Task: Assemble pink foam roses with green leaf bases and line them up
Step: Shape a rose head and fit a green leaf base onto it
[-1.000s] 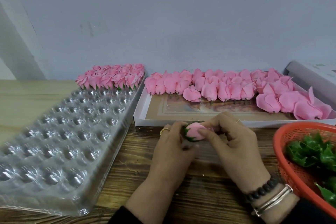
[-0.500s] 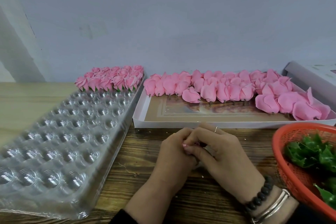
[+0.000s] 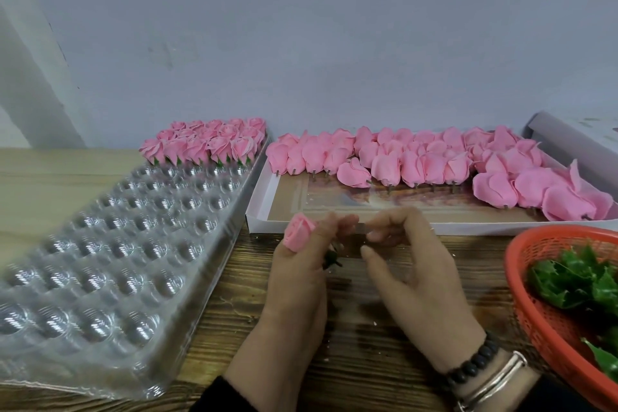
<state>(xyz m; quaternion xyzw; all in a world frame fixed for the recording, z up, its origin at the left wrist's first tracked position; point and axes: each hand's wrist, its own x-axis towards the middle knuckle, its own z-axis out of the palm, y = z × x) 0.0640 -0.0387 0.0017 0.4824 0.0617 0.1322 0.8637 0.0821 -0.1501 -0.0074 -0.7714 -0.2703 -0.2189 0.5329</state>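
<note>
The likeliest slip from here is the pink foam rose [image 3: 298, 231] getting crushed or losing a petal, since foam dents easily under a firm pinch. Its green leaf base [image 3: 331, 259] (only a dark sliver shows under the fingers) could also sit crooked or slide off if it is not fully seated. Setting it into the clear plastic tray [image 3: 110, 244] could nudge the finished roses [image 3: 204, 144] lined up at the far end.

The left hand [image 3: 301, 278] has its fingers curled round the rose, bud pointing up and away, above the wooden tabletop [image 3: 368, 361] just in front of the white box [image 3: 264, 204] of loose rose heads [image 3: 418, 164]. The right hand [image 3: 411, 274] holds nothing that I can make out; its fingers are loosely bent with the thumb apart, fingertips near those of the left hand. The red basket [image 3: 535, 311] of green leaves [image 3: 575, 278] sits at the right.
</note>
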